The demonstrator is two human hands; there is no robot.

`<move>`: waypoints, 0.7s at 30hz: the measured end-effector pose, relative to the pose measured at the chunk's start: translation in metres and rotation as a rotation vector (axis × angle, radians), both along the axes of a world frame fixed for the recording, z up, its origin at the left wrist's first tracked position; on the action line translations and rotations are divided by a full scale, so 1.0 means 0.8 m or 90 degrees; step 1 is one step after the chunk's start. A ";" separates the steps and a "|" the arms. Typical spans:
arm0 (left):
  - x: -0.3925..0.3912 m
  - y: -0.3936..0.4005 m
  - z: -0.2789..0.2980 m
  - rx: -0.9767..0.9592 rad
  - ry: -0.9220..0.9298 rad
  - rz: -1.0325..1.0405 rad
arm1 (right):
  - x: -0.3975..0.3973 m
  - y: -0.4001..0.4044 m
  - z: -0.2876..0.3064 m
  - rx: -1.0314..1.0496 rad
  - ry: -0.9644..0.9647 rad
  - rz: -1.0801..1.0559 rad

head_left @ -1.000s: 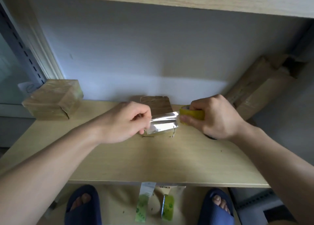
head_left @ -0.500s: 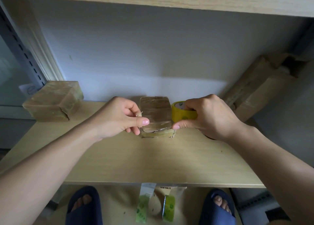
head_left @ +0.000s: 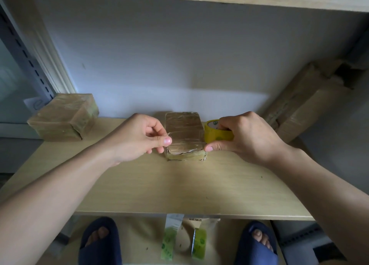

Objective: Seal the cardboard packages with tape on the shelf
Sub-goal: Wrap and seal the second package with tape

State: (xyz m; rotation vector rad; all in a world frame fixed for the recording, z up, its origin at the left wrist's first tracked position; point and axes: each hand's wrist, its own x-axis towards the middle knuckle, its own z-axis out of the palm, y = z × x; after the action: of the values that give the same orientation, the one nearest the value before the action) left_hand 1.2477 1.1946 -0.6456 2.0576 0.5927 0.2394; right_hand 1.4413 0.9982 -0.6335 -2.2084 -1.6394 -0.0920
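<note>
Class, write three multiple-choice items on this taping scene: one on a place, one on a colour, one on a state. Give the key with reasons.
1. Where is the other wrapped package?
A. left end of the shelf
B. on the floor
C. upper shelf

2. What colour is the tape roll?
A. red
B. yellow
C. black

3. What is the left hand doing?
A. lying flat
B. pointing upward
C. pinching the tape end beside the small package

Key: 1 A, it sits far left; 2 B, yellow roll gripped by right hand; 3 C, thumb and finger meet on film.

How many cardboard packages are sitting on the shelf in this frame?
2: one wrapped package at the shelf's far left, one small package in the middle between the hands. The large box leaning at right may not rest on it.
</note>
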 end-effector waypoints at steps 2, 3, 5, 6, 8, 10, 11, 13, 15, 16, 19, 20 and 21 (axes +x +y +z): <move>-0.001 0.001 0.002 0.008 0.004 -0.021 | -0.002 0.000 0.003 -0.004 -0.004 -0.005; -0.002 0.001 0.002 0.012 0.010 -0.031 | -0.003 -0.001 0.003 -0.007 -0.008 -0.007; -0.003 0.003 0.003 0.018 0.019 -0.045 | -0.002 0.000 0.000 -0.016 -0.013 -0.012; -0.004 0.003 0.003 0.018 0.019 -0.049 | -0.001 0.000 -0.001 -0.020 -0.012 -0.014; -0.004 0.003 0.004 0.010 0.012 -0.052 | 0.005 -0.001 -0.004 -0.015 -0.007 -0.016; -0.005 0.003 0.002 -0.017 0.000 -0.054 | 0.009 -0.003 -0.007 -0.004 0.000 -0.007; -0.006 0.003 0.000 -0.034 -0.007 -0.057 | 0.011 -0.004 -0.009 0.001 -0.002 -0.002; -0.007 0.003 -0.005 -0.061 -0.024 -0.063 | 0.011 -0.005 -0.012 0.012 -0.020 0.005; -0.009 0.005 -0.009 -0.065 -0.038 -0.065 | 0.013 -0.006 -0.015 0.015 -0.051 0.017; -0.010 0.006 -0.011 -0.061 -0.041 -0.064 | 0.015 -0.008 -0.017 0.010 -0.057 0.038; -0.012 0.007 -0.015 -0.043 -0.051 -0.065 | 0.018 -0.018 -0.020 -0.011 -0.035 0.106; -0.012 0.006 -0.016 -0.036 -0.057 -0.068 | 0.017 -0.021 -0.019 -0.013 -0.034 0.110; -0.012 0.006 -0.019 -0.027 -0.062 -0.070 | 0.017 -0.023 -0.018 -0.013 -0.045 0.109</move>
State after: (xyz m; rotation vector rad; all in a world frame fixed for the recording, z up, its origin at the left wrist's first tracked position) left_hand 1.2379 1.1993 -0.6605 2.0181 0.4204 0.2584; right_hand 1.4547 0.9801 -0.6482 -2.0913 -1.8672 -0.1075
